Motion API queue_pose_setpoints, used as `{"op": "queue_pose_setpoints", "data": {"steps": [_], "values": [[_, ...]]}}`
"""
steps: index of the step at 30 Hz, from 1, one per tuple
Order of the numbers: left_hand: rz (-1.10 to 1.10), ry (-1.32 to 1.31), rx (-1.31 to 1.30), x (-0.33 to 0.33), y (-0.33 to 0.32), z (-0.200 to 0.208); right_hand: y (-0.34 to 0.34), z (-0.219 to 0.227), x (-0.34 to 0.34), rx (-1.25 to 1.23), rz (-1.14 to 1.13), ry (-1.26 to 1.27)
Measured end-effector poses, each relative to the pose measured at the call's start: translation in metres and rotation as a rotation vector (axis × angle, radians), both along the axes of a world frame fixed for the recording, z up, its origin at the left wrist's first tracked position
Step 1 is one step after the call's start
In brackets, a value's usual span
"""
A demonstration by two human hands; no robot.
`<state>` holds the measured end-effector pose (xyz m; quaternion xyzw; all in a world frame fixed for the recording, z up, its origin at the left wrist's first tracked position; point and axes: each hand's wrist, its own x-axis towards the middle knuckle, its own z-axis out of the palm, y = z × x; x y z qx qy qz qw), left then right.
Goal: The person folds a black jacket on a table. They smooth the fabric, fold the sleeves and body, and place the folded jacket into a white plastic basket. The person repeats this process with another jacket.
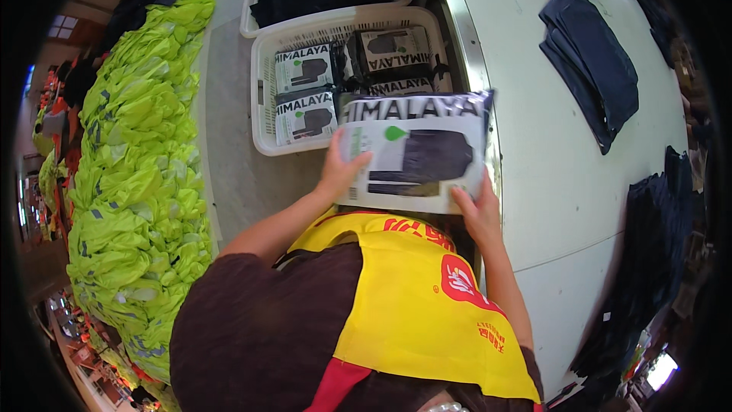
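Between both hands I hold a packaged garment (427, 154), a flat plastic pack with a white front and a picture of a dark long-sleeved top. My left hand (341, 166) grips its left edge, thumb across the front. At the lower right corner my right hand (479, 204) is closed on the same pack, its thumb on the front; the fingers behind are hidden. Just beyond the pack stands a white plastic basket (263, 118) with several similar packs (305, 69) lying in it. The held pack covers part of the basket's near right corner.
A second white basket (248, 11) of dark clothing is farther back. Bright yellow-green garments (141, 175) form a long heap at left. On the pale table (534, 130) at right lie a folded dark garment stack (591, 61) and more dark clothing (648, 259). A metal edge (467, 38) borders the table.
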<state>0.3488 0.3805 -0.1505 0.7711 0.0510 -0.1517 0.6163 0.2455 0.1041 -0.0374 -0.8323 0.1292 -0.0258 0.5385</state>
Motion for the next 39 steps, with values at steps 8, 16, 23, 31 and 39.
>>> {"op": "queue_pose_setpoints", "data": {"steps": [8,16,23,31,39], "values": [[0.079,-0.028,0.132,0.111,0.045,-0.032,0.024,-0.086,0.139,-0.107,0.02,0.132],[-1.362,0.243,0.826,0.15,0.03,-0.162,0.037,-0.083,0.094,-0.421,0.229,0.179],[-1.707,-0.011,0.588,0.079,-0.021,-0.191,0.025,-0.031,0.008,-0.143,-0.068,0.232],[-2.346,0.463,0.21,0.114,-0.232,0.079,-0.016,-0.02,-0.124,-0.856,-0.943,0.333],[-1.44,-0.515,-0.09,0.065,-0.422,0.076,-0.013,-0.045,-0.147,-0.971,-1.046,0.569]]}}
